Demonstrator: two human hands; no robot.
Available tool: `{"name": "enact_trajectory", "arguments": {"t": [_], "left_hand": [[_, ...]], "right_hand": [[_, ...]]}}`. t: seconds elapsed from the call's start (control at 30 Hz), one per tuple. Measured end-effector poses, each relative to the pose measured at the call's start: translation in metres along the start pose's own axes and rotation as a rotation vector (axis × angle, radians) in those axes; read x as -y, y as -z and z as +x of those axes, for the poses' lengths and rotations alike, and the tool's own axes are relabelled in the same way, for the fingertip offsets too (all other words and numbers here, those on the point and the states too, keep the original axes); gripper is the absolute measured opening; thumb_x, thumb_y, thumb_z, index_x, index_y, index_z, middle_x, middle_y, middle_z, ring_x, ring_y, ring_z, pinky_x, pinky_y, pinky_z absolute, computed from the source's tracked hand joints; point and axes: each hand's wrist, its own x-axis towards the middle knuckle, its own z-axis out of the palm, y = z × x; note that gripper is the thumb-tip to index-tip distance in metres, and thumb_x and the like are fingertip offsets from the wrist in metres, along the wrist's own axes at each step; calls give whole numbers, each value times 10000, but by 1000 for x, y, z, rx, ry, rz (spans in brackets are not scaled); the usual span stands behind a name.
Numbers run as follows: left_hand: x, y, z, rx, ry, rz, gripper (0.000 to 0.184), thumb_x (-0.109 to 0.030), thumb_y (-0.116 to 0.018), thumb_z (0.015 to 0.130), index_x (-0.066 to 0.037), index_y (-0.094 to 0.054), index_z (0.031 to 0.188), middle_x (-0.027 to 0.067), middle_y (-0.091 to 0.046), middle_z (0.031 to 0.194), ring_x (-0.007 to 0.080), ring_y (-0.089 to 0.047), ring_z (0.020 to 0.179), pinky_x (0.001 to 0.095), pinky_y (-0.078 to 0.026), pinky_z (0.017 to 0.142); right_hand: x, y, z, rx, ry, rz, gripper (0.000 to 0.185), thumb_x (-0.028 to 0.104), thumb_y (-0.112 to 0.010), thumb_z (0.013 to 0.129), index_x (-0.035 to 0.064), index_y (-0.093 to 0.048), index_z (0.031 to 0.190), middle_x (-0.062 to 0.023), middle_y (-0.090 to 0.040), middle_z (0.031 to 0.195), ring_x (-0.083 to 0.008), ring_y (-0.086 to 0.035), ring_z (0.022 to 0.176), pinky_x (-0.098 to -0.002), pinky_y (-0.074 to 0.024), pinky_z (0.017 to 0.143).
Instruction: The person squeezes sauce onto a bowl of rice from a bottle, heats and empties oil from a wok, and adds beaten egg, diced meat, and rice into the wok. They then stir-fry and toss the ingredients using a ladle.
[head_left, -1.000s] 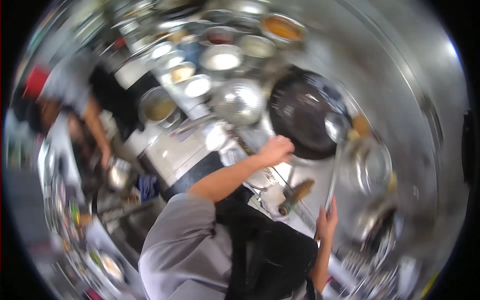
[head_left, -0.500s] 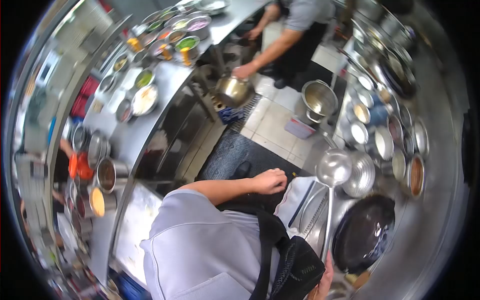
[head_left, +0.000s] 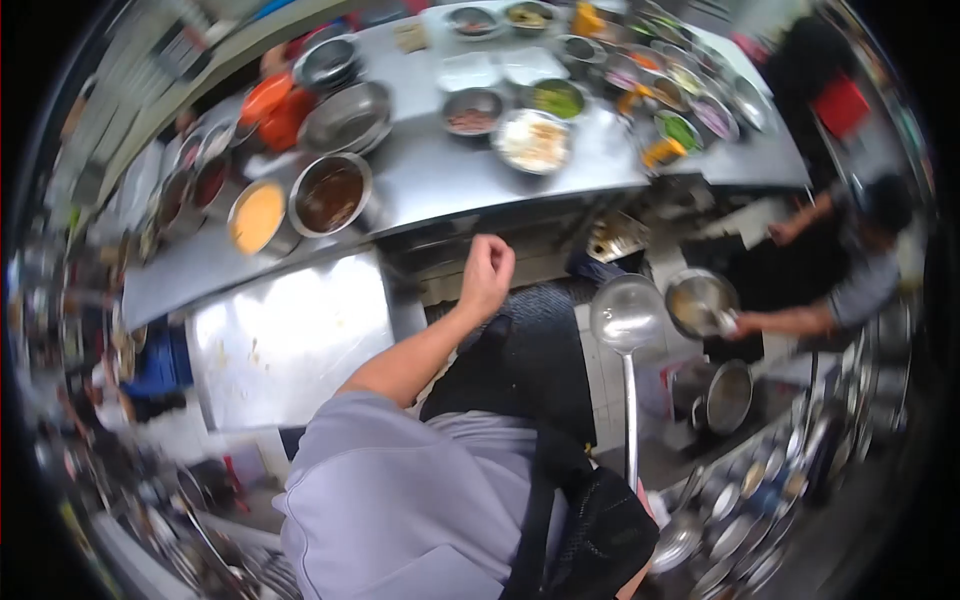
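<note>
My left hand (head_left: 489, 272) is held out in front of me over the floor, short of the steel counter, with its fingers curled in and nothing seen in them. My right hand (head_left: 643, 497) is mostly hidden behind a black strap bag; it grips the handle of a steel ladle (head_left: 628, 312). The bowl of the ladle points away from me and looks empty. Nearest my left hand on the counter are a bowl of white and brown food (head_left: 533, 140) and a pot of dark brown sauce (head_left: 331, 197).
A pot of orange liquid (head_left: 257, 217) stands at the edge of the steel counter (head_left: 430, 190). Below it is a bare steel surface (head_left: 300, 335). At right, a co-worker (head_left: 865, 250) holds a metal pot (head_left: 700, 300); a tall pot (head_left: 727, 397) stands nearby. Many pans crowd the lower right.
My view has swung left, from the stove side toward the counter. My left hand now reaches forward, and the ladle has come along in my right hand. The co-worker's pot is tilted differently.
</note>
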Motion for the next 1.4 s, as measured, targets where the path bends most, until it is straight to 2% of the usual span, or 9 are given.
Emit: {"name": "enact_trajectory", "arguments": {"t": [0.17, 0.33, 0.43, 0.57, 0.83, 1.2, 1.23, 1.37, 1.4], "left_hand": [[8, 190, 97, -796, -189, 39, 123, -105, -618, 1011, -27, -525, 1037, 54, -548, 942, 157, -527, 823, 328, -472, 753], [96, 367, 84, -1358, 162, 406, 382, -186, -683, 948, 63, -498, 1171, 197, -527, 1167, 249, -570, 961, 392, -499, 870], [134, 413, 61, -1325, 523, -226, 351, -170, -741, 920, 99, -563, 1060, 126, -614, 874, 237, -564, 666, 417, -557, 664], [121, 418, 60, -1242, 631, -473, 300, -129, -689, 945, 99, -541, 1071, 138, -535, 975, 262, -600, 843, 478, -649, 854], [131, 432, 66, -1079, 501, -594, 253, 98, -533, 877, 156, -492, 1119, 188, -510, 1067, 343, -607, 965, 642, -617, 939], [141, 436, 74, -1196, 544, -609, 175, 88, -584, 859, 160, -530, 1008, 165, -479, 900, 339, -577, 829, 563, -675, 795], [162, 447, 68, -1236, 490, -619, 320, 129, -568, 787, 168, -460, 1086, 261, -531, 1095, 443, -639, 893, 614, -670, 740], [182, 492, 50, -1041, 538, -607, 212, 81, -659, 858, 136, -583, 1048, 207, -627, 1060, 325, -680, 877, 471, -680, 797], [185, 496, 31, -627, 491, 274, 289, 5, -742, 901, 95, -622, 1147, 178, -676, 1076, 278, -696, 860, 406, -664, 795]], "right_hand": [[52, -66, 79, 19, -102, -217, 803, 43, -710, 916, -67, -293, 1594, -191, -663, 1311, -189, -739, 902, -294, -598, 796], [87, -116, 139, 16, -185, -377, 805, 62, -729, 910, -75, -313, 1585, -182, -665, 1310, -163, -736, 852, -258, -592, 741], [107, -101, 169, 115, -206, -398, 813, 38, -731, 899, -84, -310, 1584, -172, -671, 1305, -112, -696, 735, -217, -537, 629], [119, -97, 191, 283, -228, -370, 824, -31, -719, 881, -92, -297, 1586, -144, -685, 1294, -14, -560, 513, -165, -369, 431], [121, -103, 210, 396, -305, -442, 854, 46, -731, 928, -81, -234, 1611, -163, -540, 1506, -153, -697, 1105, -261, -543, 932], [122, -98, 226, 340, -301, -489, 831, -17, -721, 899, -65, -284, 1604, -138, -474, 1573, -145, -675, 1150, -255, -522, 969], [118, -94, 230, 323, -266, -511, 819, -35, -712, 893, -49, -302, 1603, -123, -569, 1458, -134, -703, 1029, -232, -543, 877], [137, -103, 223, 334, -342, -484, 785, -59, -682, 898, 1, -343, 1603, -74, -713, 1032, -102, -683, 671, -203, -526, 587], [140, -103, 220, 341, -377, -465, 778, -61, -676, 901, 12, -350, 1603, -62, -729, 928, -95, -667, 592, -200, -514, 521]]}}
